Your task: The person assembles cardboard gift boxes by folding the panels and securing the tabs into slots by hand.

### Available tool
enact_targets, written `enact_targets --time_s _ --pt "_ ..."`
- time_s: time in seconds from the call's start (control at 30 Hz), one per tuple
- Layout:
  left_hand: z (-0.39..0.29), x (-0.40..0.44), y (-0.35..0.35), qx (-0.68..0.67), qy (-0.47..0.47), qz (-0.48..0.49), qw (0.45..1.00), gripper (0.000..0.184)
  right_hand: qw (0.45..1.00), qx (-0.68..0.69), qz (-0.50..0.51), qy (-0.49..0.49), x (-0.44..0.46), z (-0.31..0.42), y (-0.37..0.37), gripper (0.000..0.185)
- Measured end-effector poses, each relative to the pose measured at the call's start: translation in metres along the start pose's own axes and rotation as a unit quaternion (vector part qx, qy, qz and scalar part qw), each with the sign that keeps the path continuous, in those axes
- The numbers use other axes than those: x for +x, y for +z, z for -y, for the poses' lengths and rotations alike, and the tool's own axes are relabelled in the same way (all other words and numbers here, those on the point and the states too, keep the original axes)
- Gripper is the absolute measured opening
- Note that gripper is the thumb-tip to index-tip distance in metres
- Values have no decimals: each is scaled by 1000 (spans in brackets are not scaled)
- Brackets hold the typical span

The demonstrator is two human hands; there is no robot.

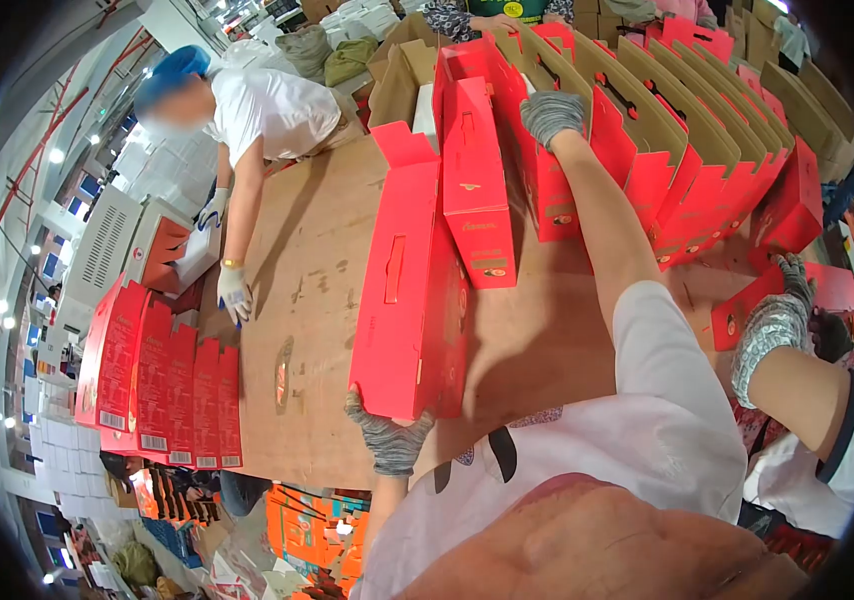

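My left hand (390, 437), in a grey knit glove, grips the near end of a closed red gift box (402, 290) lying lengthwise on the table. My right hand (553, 117), gloved alike, reaches across to an open red gift box (547, 190), its fingers curled over the top edge. Between them stands another red gift box (477, 190) with its top panel folded shut. Right of my right hand, several open red boxes (687, 160) with brown insides and black handles stand in a row.
A co-worker in a blue cap (277, 110) leans over the brown tabletop (297, 250) from the far left. Several red boxes (162, 385) stand at the left edge. At the right, another person's patterned sleeve cover (767, 340) and gloved hand are beside a red box (742, 310).
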State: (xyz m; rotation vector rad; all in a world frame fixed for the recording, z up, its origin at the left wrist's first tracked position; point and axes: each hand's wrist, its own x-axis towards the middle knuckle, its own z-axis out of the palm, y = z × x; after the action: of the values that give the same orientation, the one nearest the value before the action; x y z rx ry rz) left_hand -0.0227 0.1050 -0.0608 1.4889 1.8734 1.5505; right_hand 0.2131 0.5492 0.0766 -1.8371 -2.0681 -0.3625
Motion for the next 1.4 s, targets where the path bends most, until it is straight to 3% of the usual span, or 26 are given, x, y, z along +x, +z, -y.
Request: enact_targets --time_s 0.03,0.23,0.3,0.37,0.5,0.57,0.6,0.67,0.7,0.73,0.8,0.83,0.87,0.93,1.0,1.03,1.07,1.1,1.13,1.17,1.2,1.27,1.3,1.33,1.37,1.4 --pt "2 -1 0 21 8 -3 1000 108 997 -8 -35 -64 -2 -5 3 43" --pt "13 5 2 128 71 -42 988 109 995 7 -82 -60 -75 -16 -18 43" --pt "10 10 5 65 47 -46 996 108 991 1 -97 -89 -124 -15 -30 41" --pt "6 16 8 0 28 -37 999 108 975 12 -179 -131 -195 -11 -71 36" --pt "2 9 -1 30 35 -43 998 111 978 30 -172 -113 -323 1 -128 28" --pt "4 5 -9 151 111 -50 981 114 942 164 -200 -213 -386 -2 -161 18" --pt "3 5 -15 146 111 -43 982 114 941 188 -180 -218 -412 -6 -178 16" --pt "0 4 -27 144 75 30 986 116 942 209 -141 -220 -457 -15 -210 15" --pt "-11 2 -39 266 161 14 950 113 946 207 -123 -218 -476 -18 -224 16" --pt "-31 5 -54 264 161 20 951 113 948 205 -120 -213 -495 -21 -231 16" --pt "-72 1 -93 367 -96 276 883 108 938 169 -200 -226 -538 -17 -253 16" --pt "-56 -7 -93 304 70 201 929 91 940 166 -197 -223 -546 -15 -255 16" --pt "-58 -9 -91 302 68 208 928 91 949 130 -219 -185 -556 -13 -256 16" --pt "-70 -9 -75 135 139 339 921 74 959 95 -226 -143 -570 -7 -259 17" --pt "-43 -18 -26 -43 128 358 924 60 959 197 -200 -40 -570 -2 -257 18" --pt "-55 -21 -21 -43 120 352 927 60 949 247 -190 -51 -576 -4 -250 26" --pt "-75 -23 -14 -212 -121 361 900 62 948 251 -189 -60 -576 -5 -247 26" --pt "-97 -24 -9 -366 -345 341 794 64 955 211 -200 -64 -576 -4 -245 38" --pt "-123 -29 -16 -369 -340 335 797 64 960 170 -213 -66 -578 -3 -242 50" --pt "-152 -38 -27 -417 -311 397 756 68 962 194 -177 -69 -589 -14 -231 70" --pt "-169 -48 -27 -460 -282 456 708 72 962 195 -178 -73 -588 -16 -224 70" --pt "-96 -80 56 -420 -92 602 672 79 941 289 -159 -72 -587 -7 -220 73" --pt "-106 -94 57 -422 -94 604 670 79 930 342 -120 -61 -583 -1 -225 74" --pt "-115 -111 52 -287 90 498 813 82 931 340 -120 -57 -578 0 -227 74" --pt "-126 -119 48 -131 269 352 887 86 917 390 -67 -51 -572 0 -229 75" --pt "-136 -119 48 -136 272 356 883 86 898 438 -17 -44 -569 2 -230 75"
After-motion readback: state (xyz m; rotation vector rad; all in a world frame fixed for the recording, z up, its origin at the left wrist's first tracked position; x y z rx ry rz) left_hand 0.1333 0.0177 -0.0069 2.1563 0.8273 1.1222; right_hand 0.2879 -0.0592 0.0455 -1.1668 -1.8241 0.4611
